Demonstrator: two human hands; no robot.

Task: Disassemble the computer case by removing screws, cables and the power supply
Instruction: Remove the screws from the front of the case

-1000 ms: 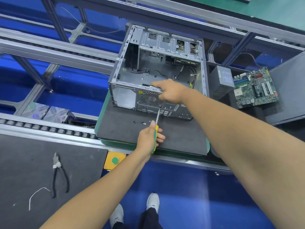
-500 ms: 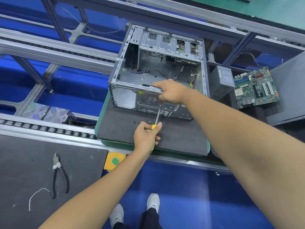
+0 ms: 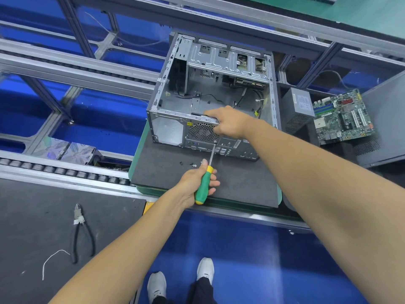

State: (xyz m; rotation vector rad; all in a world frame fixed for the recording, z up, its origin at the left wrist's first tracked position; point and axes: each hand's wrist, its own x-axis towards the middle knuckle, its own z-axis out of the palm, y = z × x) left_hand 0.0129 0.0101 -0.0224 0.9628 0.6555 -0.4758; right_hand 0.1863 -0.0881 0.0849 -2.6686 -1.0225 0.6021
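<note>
**Two hands work a screw on an open computer case**

On the far left, one pair of cutters (image 3: 81, 229) and one white wire scrap (image 3: 51, 261) lie on a dark worktop (image 3: 32, 216). At centre, the left hand (image 3: 197, 183) has its grip wrapped round a green and yellow screwdriver (image 3: 203, 185), whose tip meets the rear panel of the computer case (image 3: 210, 93). A few loose screws (image 3: 192, 164) lie just beside it. The right hand (image 3: 230, 122) grips the case's rear top edge. To the right sit one power supply (image 3: 299, 110) and one motherboard (image 3: 341, 116). The floor is blue.
</note>
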